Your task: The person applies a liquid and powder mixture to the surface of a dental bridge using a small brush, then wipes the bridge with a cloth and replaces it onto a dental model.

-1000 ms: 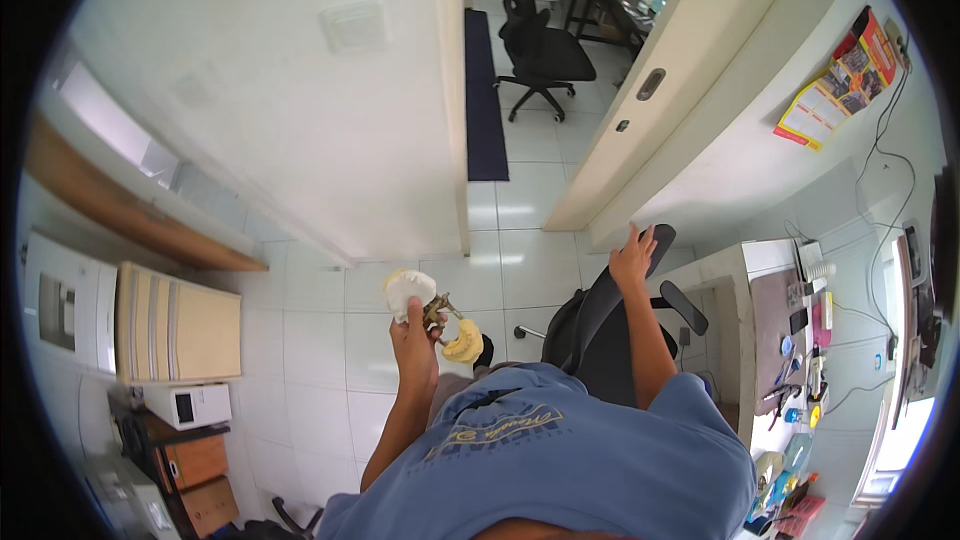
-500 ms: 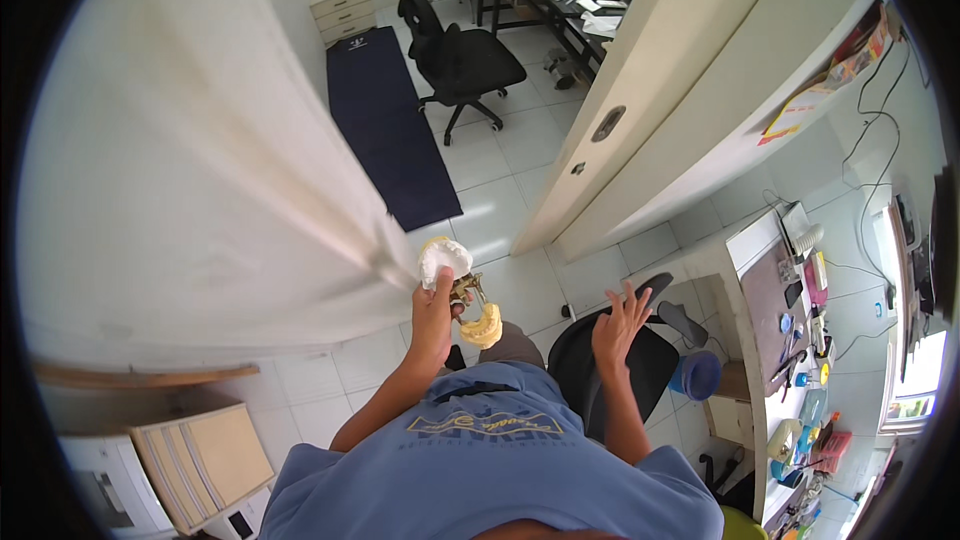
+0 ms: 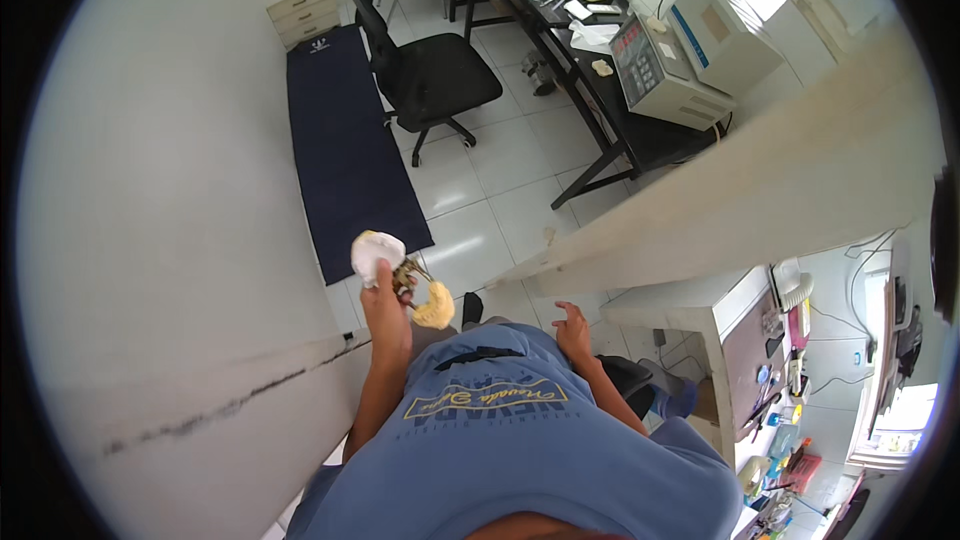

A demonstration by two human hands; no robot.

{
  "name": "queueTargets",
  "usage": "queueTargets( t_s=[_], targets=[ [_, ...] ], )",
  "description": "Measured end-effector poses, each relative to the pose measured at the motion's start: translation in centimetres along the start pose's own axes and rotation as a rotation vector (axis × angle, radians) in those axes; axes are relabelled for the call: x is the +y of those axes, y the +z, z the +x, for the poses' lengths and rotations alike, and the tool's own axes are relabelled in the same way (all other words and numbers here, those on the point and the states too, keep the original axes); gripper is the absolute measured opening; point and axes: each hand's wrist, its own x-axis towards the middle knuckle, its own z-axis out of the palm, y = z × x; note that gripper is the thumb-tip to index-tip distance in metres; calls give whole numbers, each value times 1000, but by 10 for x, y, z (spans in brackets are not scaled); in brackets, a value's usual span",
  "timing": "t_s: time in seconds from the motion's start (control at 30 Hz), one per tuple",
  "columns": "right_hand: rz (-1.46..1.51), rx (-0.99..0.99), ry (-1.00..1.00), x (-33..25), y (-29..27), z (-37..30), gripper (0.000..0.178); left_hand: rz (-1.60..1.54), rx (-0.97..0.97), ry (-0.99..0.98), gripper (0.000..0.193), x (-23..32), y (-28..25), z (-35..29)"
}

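My left hand (image 3: 384, 302) grips a brass-coloured dental articulator (image 3: 407, 276) in front of my body. One side of it carries a white plaster base (image 3: 376, 252) with a yellowish edge, under my thumb. From the other side sticks out a yellow dental cast (image 3: 435, 308), horseshoe-shaped. My fingers partly cover the metal hinge. At my right side, near the waist, my right hand (image 3: 573, 329) hangs in the air with loosely bent fingers slightly apart and nothing visible in it.
A doorway opens ahead, with the pale door edge (image 3: 700, 175) on the right and a wall on the left. Beyond lie a dark blue mat (image 3: 345, 145), a black office chair (image 3: 435, 75) and a black desk (image 3: 640, 130) bearing a boxy machine (image 3: 665, 70). A cluttered workbench (image 3: 735, 340) stands right.
I have moved forward into the doorway, and more of the far desk and its machine shows. My right hand has dropped closer to my body, its fingers less spread. The articulator stays in my left hand.
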Motion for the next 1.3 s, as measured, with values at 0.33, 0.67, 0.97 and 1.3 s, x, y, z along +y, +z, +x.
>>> queueTargets(
  t_s=[0.33,0.67,0.97,1.3],
  targets=[
    [-46,-584,528,57,27,31,22,-108,99,135,30,29,93,145],
    [77,-657,956,10,81,26,22,190,-329,-85,30,35,219,322],
    [169,-599,1161,-53,135,77,22,267,-516,-236,28,35,277,397],
    [131,-550,1130,31,172,244,22,295,-436,-230,29,24,352,495]
  ],
)
